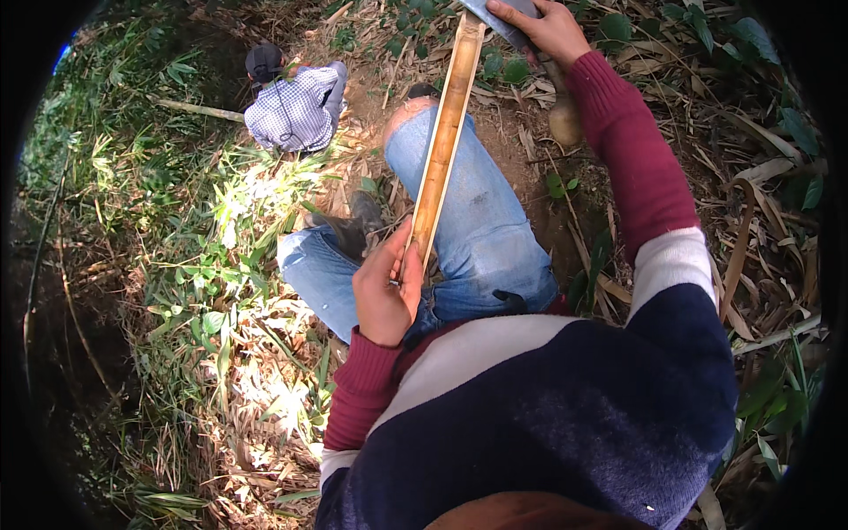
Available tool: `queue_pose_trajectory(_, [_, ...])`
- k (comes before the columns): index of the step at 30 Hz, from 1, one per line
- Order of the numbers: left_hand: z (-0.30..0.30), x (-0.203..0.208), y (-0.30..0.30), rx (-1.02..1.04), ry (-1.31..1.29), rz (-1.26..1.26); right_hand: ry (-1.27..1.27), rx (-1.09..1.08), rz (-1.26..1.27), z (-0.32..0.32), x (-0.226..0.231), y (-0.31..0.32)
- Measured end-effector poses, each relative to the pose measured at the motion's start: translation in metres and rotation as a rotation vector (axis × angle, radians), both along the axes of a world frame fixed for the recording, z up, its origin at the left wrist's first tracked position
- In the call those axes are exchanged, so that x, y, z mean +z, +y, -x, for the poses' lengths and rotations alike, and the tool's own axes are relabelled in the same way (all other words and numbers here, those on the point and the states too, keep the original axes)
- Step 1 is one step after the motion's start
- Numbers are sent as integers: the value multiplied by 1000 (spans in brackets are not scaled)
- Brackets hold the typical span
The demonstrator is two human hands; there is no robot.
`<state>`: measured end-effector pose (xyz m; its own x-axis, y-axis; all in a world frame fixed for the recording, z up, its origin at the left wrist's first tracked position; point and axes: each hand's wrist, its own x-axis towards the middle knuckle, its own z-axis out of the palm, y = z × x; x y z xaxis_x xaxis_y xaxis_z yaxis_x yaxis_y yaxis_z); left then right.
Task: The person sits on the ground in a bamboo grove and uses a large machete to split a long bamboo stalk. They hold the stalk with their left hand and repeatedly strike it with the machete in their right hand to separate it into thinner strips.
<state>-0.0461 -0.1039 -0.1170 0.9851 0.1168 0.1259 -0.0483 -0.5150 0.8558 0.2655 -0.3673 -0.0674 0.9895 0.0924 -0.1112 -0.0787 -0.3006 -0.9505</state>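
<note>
A long split strip of bamboo (448,132), hollow side showing, slants over my jeans-clad thigh. My left hand (389,290) is closed around its near end. At the far end, my right hand (549,34) grips the broad grey blade of a machete (507,23). The blade lies against or just over the bamboo's tip; the top edge of the view cuts it off, so I cannot tell whether it bites in. The machete's rounded wooden handle (564,122) hangs below my right wrist.
My bent legs (486,194) and a dark boot (358,225) are under the bamboo. Another person (296,106) in a checked shirt and dark cap sits at the far left, beside a pole (199,109). Dry leaves (760,212) and green plants (212,265) cover the ground around me.
</note>
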Motion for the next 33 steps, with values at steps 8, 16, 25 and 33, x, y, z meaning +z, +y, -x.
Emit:
queue_pose_trajectory(8, [-5, 8, 4, 8, -44, -45, -152, 114, 212, 7, -60, -14])
queue_pose_trajectory(16, [-4, 4, -5, 46, -107, -47, -42, 268, 257, 30, -50, -5])
queue_pose_trajectory(25, [-6, 0, -4, 31, -136, -82, -96, 235, 222, 41, -56, 1])
queue_pose_trajectory(33, [-2, -2, -8, 50, -103, -11, -111, 185, 198, 47, -51, 5])
